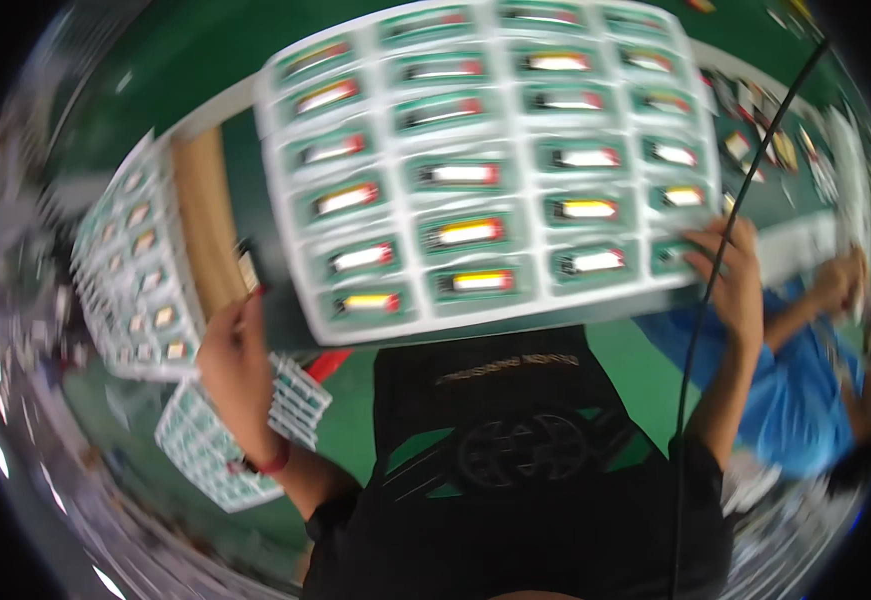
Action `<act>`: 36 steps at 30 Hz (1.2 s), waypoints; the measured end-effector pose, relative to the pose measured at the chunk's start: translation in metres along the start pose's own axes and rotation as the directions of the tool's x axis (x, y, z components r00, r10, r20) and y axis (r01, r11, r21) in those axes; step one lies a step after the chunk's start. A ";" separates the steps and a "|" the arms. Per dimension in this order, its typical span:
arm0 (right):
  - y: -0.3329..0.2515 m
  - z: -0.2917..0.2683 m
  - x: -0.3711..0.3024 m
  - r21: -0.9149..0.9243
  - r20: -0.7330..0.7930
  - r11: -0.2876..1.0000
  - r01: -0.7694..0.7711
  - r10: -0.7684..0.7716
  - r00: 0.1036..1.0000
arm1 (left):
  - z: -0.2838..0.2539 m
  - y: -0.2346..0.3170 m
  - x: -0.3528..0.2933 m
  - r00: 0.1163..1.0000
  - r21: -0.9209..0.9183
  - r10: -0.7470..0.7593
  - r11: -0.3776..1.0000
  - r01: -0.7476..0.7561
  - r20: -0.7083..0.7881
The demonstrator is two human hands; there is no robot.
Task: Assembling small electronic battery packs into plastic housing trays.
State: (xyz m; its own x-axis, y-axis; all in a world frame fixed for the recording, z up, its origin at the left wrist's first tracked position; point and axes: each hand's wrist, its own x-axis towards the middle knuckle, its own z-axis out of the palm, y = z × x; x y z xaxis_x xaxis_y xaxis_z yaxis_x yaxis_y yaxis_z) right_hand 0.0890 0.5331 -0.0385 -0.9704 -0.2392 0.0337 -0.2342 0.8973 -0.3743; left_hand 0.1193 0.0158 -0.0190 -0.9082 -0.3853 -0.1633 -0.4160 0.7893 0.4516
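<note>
A white tray (pixel 405 190) with several compartments lies in front of me. Most hold a small stick-shaped piece (pixel 470 234) with a black end, a white or yellow middle and a red end. My right hand (pixel 733 270) reaches over the tray's near right corner, fingers apart at the last compartment; no bright piece shows there, though the fingers cover part of it. Left of the tray, my left hand (pixel 235 355) has its fingertips closed on a similar small piece (pixel 247 270), blurred, dark and pale with a red tip.
A stack of filled trays (pixel 140 260) stands left beside a brown cardboard strip (pixel 207 215). More trays (pixel 215 445) sit lower left. Loose pieces (pixel 755 115) lie at the far right. A person in blue (pixel 800 400) works at my right. A black cable (pixel 695 350) crosses the view.
</note>
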 end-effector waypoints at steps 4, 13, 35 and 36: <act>-0.020 0.000 0.001 -0.090 -0.116 0.995 -0.043 0.033 0.993 | 0.011 0.011 -0.012 0.982 0.047 -0.059 0.997 0.068 -0.177; -0.118 0.031 0.004 0.463 0.017 0.769 0.441 -0.506 0.863 | 0.038 -0.017 0.027 0.951 0.081 0.045 0.997 -0.022 -0.306; 0.006 0.028 0.104 -0.041 -0.313 0.888 -0.459 0.425 0.850 | 0.065 0.047 0.056 0.901 0.091 0.325 0.946 -0.312 -0.287; 0.008 0.029 0.106 -0.063 -0.339 0.863 -0.501 0.453 0.824 | 0.065 0.048 0.059 0.901 0.087 0.313 0.950 -0.301 -0.299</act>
State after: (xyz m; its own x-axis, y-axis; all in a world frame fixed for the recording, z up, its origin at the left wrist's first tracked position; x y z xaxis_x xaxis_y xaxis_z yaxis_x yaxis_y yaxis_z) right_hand -0.0139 0.5036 -0.0648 -0.9260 0.3357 0.1725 0.2802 0.9177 -0.2817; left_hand 0.0429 0.0617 -0.0636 -0.9354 -0.2430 0.2570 -0.1253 0.9071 0.4018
